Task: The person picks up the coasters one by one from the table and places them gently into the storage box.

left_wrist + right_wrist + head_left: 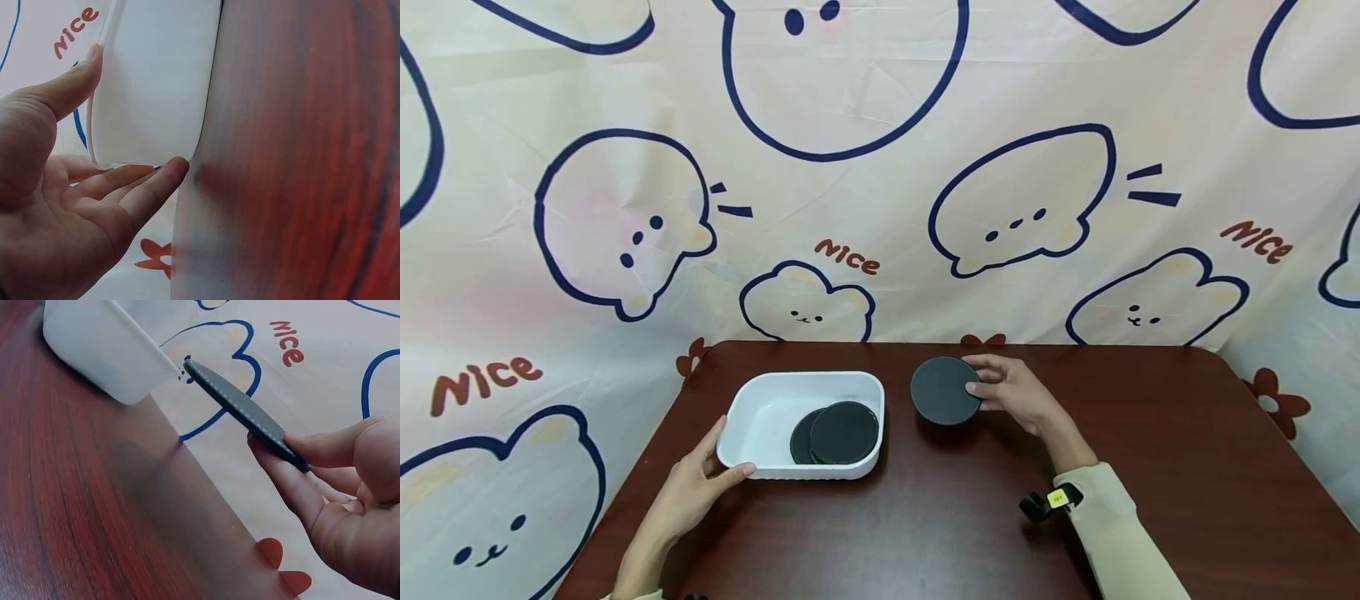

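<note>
My right hand (1011, 392) pinches a round dark grey coaster (945, 392) at its right edge, thumb on one face and fingers beneath. The right wrist view shows this coaster (240, 409) tilted and held over the table, pale stitching along its edge. My left hand (696, 483) holds the near left corner of a white plastic tub (767, 417). In the left wrist view its thumb is at the tub's rim and its fingertips (178, 165) touch the end wall. Dark round coasters (844, 433) lie overlapping inside the tub, at its right side.
The brown wooden table (925, 525) has its far edge against a cloth (880, 200) printed with cartoon bears. A black strap with a yellow label (1057, 498) is on the right wrist, at the cuff of a light sleeve (1112, 517).
</note>
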Action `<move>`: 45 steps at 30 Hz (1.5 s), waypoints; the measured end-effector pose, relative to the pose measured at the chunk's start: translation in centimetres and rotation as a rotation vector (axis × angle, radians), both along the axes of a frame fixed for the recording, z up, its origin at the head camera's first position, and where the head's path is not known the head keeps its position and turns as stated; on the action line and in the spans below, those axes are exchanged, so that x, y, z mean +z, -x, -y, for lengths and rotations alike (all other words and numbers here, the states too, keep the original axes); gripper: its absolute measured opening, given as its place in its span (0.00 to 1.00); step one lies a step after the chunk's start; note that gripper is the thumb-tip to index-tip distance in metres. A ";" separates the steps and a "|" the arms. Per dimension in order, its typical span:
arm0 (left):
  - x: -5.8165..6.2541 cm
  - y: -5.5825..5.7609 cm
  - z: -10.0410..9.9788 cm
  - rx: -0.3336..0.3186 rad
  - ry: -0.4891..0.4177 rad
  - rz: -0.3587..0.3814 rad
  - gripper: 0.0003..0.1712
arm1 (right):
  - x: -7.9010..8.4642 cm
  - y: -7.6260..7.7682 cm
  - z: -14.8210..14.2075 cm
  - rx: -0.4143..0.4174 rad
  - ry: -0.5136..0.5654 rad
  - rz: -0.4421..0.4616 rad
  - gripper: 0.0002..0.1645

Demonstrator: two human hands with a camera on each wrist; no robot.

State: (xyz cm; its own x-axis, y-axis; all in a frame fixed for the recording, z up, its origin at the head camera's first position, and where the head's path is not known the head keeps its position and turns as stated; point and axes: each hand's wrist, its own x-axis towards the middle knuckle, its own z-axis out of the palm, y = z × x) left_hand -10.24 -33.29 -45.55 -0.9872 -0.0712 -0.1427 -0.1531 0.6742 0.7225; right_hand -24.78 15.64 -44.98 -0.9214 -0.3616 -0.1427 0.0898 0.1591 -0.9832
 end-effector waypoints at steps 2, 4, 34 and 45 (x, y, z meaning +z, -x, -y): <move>0.0 0.0 0.0 0.002 0.000 -0.002 0.64 | 0.2 -0.1 0.1 0.008 0.025 0.011 0.35; -0.1 0.0 0.0 0.003 0.001 -0.003 0.64 | 0.4 -0.2 0.2 0.013 0.042 0.015 0.35; 0.0 0.1 0.0 0.014 -0.018 0.025 0.64 | 0.9 -1.3 4.7 0.121 0.158 0.069 0.36; 0.0 0.2 -0.1 0.007 -0.013 0.016 0.64 | 0.7 -1.9 7.5 0.101 0.180 0.082 0.34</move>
